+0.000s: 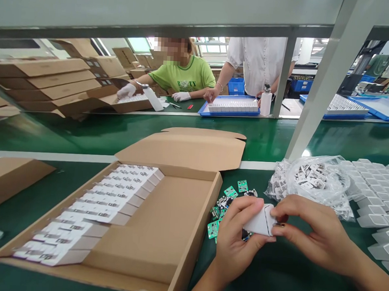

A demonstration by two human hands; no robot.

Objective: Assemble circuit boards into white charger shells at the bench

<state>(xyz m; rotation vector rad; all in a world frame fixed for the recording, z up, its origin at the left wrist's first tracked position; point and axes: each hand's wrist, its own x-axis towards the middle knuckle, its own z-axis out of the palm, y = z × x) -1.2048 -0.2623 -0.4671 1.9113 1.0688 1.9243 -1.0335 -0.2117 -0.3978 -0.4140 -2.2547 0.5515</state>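
Observation:
My left hand (233, 234) is wrapped round a small white plastic charger shell (261, 220), held just above the green bench. My right hand (307, 231) pinches the shell's right end with thumb and fingers; whatever sits between those fingertips is too small to make out. A scatter of small green circuit boards (226, 199) lies on the bench just left of and under my hands. An open cardboard box (177, 231) at lower left holds rows of white shells (103, 206) along its left side.
A clear plastic bag of small metal parts (310, 177) lies beyond my right hand, with rows of white shells (379, 190) at far right. Across the green conveyor (117, 132), two people work at blue trays (230, 110) and stacked cartons (54, 81). A grey post (317, 95) stands slanted at right.

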